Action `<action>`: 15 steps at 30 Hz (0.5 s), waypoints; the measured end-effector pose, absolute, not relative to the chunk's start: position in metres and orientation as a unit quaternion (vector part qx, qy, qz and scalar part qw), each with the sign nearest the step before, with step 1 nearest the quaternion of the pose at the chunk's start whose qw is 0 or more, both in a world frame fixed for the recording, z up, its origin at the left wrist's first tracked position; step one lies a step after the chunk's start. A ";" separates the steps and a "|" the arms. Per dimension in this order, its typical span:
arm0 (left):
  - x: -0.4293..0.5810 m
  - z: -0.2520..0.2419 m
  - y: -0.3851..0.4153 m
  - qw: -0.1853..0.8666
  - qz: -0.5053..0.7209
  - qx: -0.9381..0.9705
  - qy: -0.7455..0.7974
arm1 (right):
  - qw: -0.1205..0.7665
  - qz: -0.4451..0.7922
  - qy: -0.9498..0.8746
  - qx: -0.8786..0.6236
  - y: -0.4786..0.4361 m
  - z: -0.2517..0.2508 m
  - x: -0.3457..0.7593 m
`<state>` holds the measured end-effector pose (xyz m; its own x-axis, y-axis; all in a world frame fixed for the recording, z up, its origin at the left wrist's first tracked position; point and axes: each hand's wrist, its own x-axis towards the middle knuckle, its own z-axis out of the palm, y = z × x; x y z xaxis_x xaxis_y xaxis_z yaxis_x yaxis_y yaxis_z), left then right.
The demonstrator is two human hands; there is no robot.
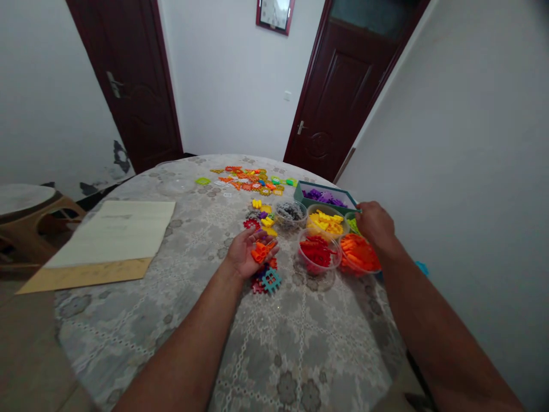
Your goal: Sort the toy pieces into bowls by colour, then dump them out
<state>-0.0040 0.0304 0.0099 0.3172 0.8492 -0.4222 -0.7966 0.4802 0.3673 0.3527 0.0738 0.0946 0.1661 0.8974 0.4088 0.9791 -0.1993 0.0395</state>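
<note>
My left hand [244, 254] is palm up over the table, fingers loosely curled, cradling several orange plastic building pieces [262, 252]. Beneath and beside it lie loose pieces, among them a teal lattice piece [271, 281] and a yellow one [268, 222]. On the right, my right hand [375, 223] is closed, with its fingertips at the near right corner of a dark green box [302, 197]. That box holds purple pieces [323, 197]. A tub of light green pieces [353, 225] sits partly hidden by this hand. What its fingers grip is hidden.
Clear tubs hold red pieces [317, 252], orange pieces [360, 253], yellow pieces [326, 222] and grey pieces [290, 212]. Scattered flat pieces [249, 182] lie at the back of the round table [180, 320]. Papers [115, 232] lie at left; a stool [40, 223] stands beyond.
</note>
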 end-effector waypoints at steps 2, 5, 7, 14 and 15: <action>-0.003 0.009 0.030 0.810 0.509 0.053 0.287 | 0.194 -0.147 -0.705 -0.666 0.053 0.086 0.315; -0.003 0.008 0.031 0.810 0.511 0.061 0.283 | 0.283 -0.050 -0.805 -0.518 0.014 0.067 0.244; -0.004 0.007 0.032 0.813 0.507 0.070 0.276 | 0.264 0.009 -0.853 -0.449 -0.009 0.055 0.199; -0.005 -0.002 0.038 0.815 0.499 0.100 0.277 | 0.168 0.037 -0.882 -0.439 -0.024 0.028 0.139; -0.005 -0.002 0.038 0.814 0.499 0.101 0.281 | 0.171 0.048 -0.878 -0.444 -0.022 0.027 0.140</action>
<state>-0.0051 0.0382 -0.0023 0.3447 0.8686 -0.3560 -0.7551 0.4819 0.4445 0.1397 -0.0220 0.0267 -0.5476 0.7960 0.2577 0.7629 0.6015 -0.2371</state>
